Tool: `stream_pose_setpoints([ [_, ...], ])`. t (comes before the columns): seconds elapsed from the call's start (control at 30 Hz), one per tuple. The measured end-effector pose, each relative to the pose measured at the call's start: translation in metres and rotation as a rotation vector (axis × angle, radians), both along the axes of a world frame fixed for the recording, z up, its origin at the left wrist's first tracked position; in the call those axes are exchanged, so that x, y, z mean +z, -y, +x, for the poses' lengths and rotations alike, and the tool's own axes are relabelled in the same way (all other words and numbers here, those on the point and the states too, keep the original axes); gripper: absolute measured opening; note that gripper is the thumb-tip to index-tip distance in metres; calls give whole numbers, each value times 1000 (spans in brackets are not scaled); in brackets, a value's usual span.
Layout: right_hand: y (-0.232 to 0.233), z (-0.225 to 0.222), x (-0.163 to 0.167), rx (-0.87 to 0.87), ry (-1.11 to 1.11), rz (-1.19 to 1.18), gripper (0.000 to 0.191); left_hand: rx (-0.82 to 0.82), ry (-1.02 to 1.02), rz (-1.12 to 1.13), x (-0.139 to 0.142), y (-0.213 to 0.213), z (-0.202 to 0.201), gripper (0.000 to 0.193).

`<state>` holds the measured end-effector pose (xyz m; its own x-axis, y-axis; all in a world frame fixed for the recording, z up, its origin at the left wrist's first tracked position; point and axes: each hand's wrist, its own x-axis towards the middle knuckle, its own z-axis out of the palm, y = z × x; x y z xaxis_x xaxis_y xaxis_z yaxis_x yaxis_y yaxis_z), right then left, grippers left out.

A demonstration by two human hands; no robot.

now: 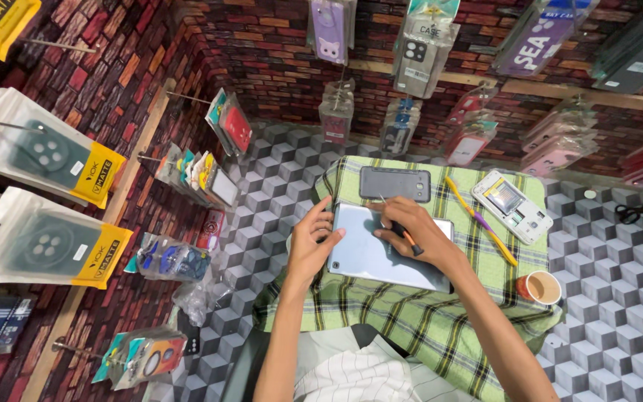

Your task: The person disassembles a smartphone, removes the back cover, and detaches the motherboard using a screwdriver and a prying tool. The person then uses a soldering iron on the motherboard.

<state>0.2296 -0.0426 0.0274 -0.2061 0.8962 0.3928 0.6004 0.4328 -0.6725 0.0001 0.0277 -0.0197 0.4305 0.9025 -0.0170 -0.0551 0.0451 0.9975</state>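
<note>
Steadying a grey tablet (pixel 381 253) mid-desk on the checked cloth (pixel 411 320), left hand (pixel 310 246) lies flat-fingered on its left edge; right hand (pixel 411 238) pinches a thin tool (pixel 400 225). Looks stiff, slick, fragile, so hold the edges.

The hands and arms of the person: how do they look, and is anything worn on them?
Both arms are bare from the elbows down, slim, with no sleeves in view. The left hand and the right hand show no gloves, and I can see no watch, ring or bracelet. A white shirt with thin dark lines shows at the bottom edge, between the arms.
</note>
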Motion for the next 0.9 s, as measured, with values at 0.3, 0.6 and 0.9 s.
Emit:
stream_pose_setpoints([
  [0.3, 3, 1, 2, -34, 37, 43, 32, 10, 132, -91, 20, 14, 10, 67],
  [0.6, 5, -3, 17, -425, 111, -13, 40, 16, 293, -65, 47, 21, 13, 60],
  [0.9, 10, -5, 25, -580, 55, 77, 48, -230, 131, -118, 39, 18, 19, 40],
])
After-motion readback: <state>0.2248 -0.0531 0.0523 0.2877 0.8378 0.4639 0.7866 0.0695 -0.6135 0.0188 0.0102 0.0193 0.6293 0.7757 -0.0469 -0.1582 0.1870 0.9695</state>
